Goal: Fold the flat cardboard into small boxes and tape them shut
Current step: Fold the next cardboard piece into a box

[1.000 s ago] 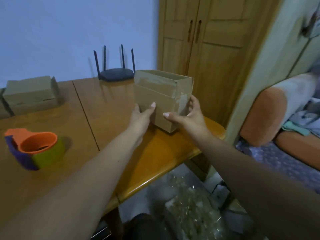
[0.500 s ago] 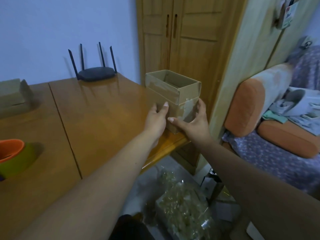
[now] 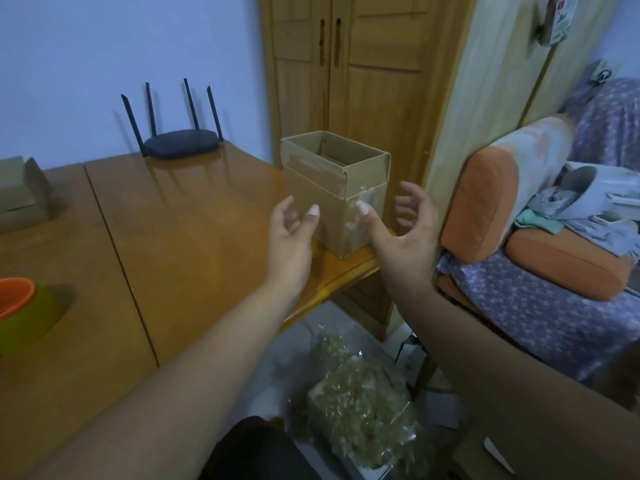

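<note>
The box stands upright at the desk's right edge, opening upward, one corner toward me. My left hand and right hand flank it, loosely curled, holding nothing.

Wooden table carries open box, router, second box, tape dispenser

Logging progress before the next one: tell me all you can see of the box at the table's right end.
The box is brown cardboard, upright, with its top open. A crease runs round its upper part, and glossy clear tape shows on the front and the near corner. It stands on the table, close to the right edge. The left hand and right hand are open on either side of it; neither grips it.
</note>
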